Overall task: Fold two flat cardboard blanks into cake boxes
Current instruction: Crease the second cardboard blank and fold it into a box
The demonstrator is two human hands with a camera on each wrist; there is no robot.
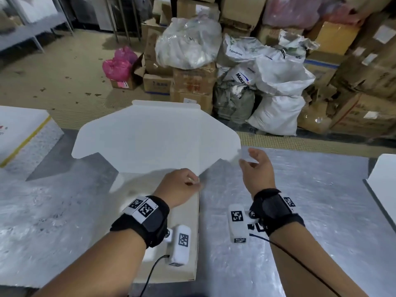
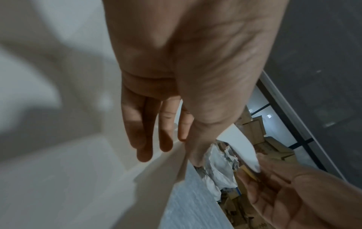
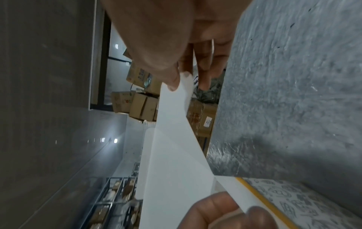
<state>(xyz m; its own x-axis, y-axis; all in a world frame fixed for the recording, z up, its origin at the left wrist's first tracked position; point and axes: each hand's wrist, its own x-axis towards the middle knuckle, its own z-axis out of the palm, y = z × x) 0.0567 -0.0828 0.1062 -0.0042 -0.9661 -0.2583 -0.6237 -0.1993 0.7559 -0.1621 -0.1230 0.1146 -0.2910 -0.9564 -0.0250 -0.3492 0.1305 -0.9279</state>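
A white cardboard blank (image 1: 154, 133) lies on the silver table (image 1: 300, 189), its far panel with two angled wings raised upright. My left hand (image 1: 188, 183) pinches the blank's right edge where the raised panel meets the base. In the left wrist view its fingers (image 2: 147, 139) lie on the inner face and the thumb on the outside. My right hand (image 1: 249, 158) pinches the tip of the right wing between thumb and fingers (image 3: 203, 77). The near brown part of the blank (image 1: 184, 249) stays flat under my left wrist.
Another white sheet (image 1: 383, 179) lies at the table's right edge. A white foam box with yellow tape (image 1: 21, 133) stands at the left. Beyond the table's far edge are sacks (image 1: 276, 112) and stacked cartons (image 1: 192, 86).
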